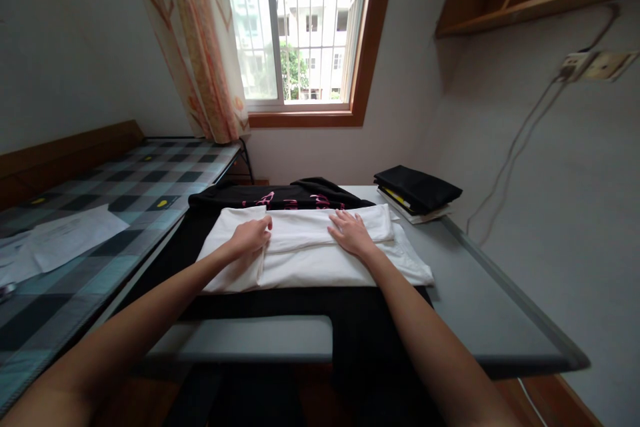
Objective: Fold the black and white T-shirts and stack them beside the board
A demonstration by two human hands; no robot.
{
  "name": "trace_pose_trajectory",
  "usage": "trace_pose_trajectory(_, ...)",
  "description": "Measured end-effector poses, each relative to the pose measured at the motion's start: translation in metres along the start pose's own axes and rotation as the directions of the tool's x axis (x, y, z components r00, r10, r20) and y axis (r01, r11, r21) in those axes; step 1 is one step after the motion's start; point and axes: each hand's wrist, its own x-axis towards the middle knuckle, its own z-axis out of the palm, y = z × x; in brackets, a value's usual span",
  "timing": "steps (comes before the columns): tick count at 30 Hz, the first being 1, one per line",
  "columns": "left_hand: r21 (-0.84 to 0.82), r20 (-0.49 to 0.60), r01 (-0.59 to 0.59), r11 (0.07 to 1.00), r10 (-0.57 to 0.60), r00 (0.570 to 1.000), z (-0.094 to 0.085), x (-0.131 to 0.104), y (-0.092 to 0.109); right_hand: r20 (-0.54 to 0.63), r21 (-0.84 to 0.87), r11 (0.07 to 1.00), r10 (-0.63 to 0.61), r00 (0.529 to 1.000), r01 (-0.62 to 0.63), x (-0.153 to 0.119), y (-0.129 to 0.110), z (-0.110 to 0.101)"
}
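A white garment (pixel 310 267), folded into a wide flat bundle, lies across a black garment with pink lettering (pixel 273 198). My left hand (pixel 251 236) is at the left part of the white cloth, its fingers curled closed at the edge of a folded-over flap. Farther right, my right hand (pixel 351 233) rests flat on the white cloth's upper layer with fingers spread. The black garment spreads out past the white one on the left, behind and in front, where part of it hangs over the table's front edge.
The grey-white table (pixel 480 307) carries a black folder-like item (pixel 417 188) on some papers at the back right. To the left stands a bed with a checked cover (pixel 55 307) and white paper sheets (pixel 65 240). Cables (pixel 505 167) hang down the right wall.
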Motion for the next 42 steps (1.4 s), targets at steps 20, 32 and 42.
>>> trace_pose_trajectory(20,-0.078,-0.296,-0.070,0.995,0.044,0.954,0.016,0.000,-0.056,-0.012,-0.010,1.000,-0.006,1.000,0.006,0.000,0.001,0.002)
trace_pose_trajectory(32,0.008,-0.176,-0.001,1.000,0.002,0.984,0.041,-0.008,-0.069,-0.014,-0.016,1.000,-0.006,1.000,0.006,-0.002,-0.002,0.000)
trace_pose_trajectory(42,-0.094,-0.065,-0.063,0.994,0.058,0.996,0.042,0.011,-0.014,-0.010,-0.030,0.999,-0.010,1.000,0.010,0.000,0.001,0.001)
